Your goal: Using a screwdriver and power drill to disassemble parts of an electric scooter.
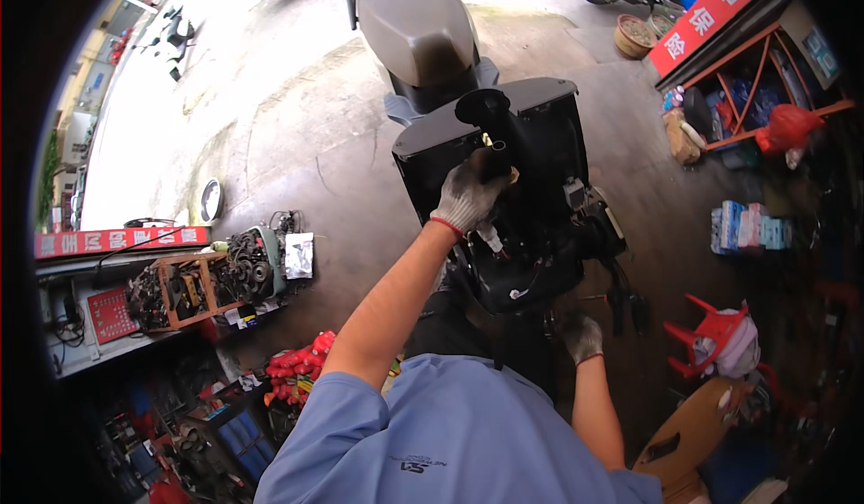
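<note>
A scooter stands before me, its brown-grey seat at the far end and its black body panel close to me. My left hand, in a pale knitted glove with a red cuff and dark-stained fingers, reaches over the opened black section. Its fingers are curled; what they grip is hidden. By the fingertips there is a small metal ring, and a whitish piece shows below the palm. Low at the scooter's right side is my right hand, gloved too, its fingers dark and blurred. Loose wiring shows inside the section.
Engine parts lie on a bench at left, near a red perforated board. On the right are a red stool, blue and white boxes and a rack with a red bag. A round wooden seat stands at lower right.
</note>
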{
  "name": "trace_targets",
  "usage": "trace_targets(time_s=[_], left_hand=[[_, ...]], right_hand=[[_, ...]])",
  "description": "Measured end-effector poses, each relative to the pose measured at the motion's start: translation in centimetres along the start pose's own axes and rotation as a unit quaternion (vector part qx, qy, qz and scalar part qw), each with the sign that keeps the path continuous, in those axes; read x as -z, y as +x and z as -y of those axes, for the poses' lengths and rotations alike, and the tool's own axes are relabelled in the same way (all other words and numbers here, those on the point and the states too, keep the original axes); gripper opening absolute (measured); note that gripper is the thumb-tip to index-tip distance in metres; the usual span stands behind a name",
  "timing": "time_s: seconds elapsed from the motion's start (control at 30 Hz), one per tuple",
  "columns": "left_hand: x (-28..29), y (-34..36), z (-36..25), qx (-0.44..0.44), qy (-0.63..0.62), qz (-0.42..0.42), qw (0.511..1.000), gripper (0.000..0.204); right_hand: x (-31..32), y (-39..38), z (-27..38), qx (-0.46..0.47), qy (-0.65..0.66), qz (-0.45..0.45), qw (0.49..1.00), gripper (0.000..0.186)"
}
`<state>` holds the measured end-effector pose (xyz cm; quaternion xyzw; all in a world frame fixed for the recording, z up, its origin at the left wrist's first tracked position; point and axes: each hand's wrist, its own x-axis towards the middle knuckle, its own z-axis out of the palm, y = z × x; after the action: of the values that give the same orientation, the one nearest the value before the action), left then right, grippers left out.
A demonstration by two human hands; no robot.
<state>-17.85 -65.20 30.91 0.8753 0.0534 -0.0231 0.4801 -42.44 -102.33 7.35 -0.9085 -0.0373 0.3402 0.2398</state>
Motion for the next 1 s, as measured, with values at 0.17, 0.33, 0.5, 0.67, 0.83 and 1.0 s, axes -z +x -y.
trace_targets(time_s=[0.17,0.33,0.5,0.67,0.83,1.0], left_hand=[[0.3,0.5,0.5,-0.004,0.048,-0.015,0.999,0.043],[-1.9,0.7,-1.2,0.025,0.071,-0.047,0.996,0.045],[-2.3,0.1,-1.9,0.065,0.105,-0.090,0.988,0.046],[-1.3,-1.7,-1.2,0.054,0.068,-0.118,0.989,0.045],[0.9,-8.1,1.6,0.037,-0.045,-0.145,0.988,0.034],[2.2,-20.7,12.5,0.233,-0.047,-0.136,0.962,0.034]], right_hand=[[3.8,-1.5,11.5,-0.248,0.813,-0.078,0.521,0.019],[1.1,-2.4,8.6,-0.226,0.782,-0.064,0.577,0.017],[2.1,-2.5,9.6,-0.223,0.798,-0.076,0.554,0.032],[0.6,-0.6,5.5,-0.173,0.878,-0.040,0.444,0.028],[-3.4,-1.0,-2.9,-0.048,0.489,-0.051,0.870,0.030],[-0.3,-1.1,-2.5,-0.132,0.215,0.094,0.963,0.024]])
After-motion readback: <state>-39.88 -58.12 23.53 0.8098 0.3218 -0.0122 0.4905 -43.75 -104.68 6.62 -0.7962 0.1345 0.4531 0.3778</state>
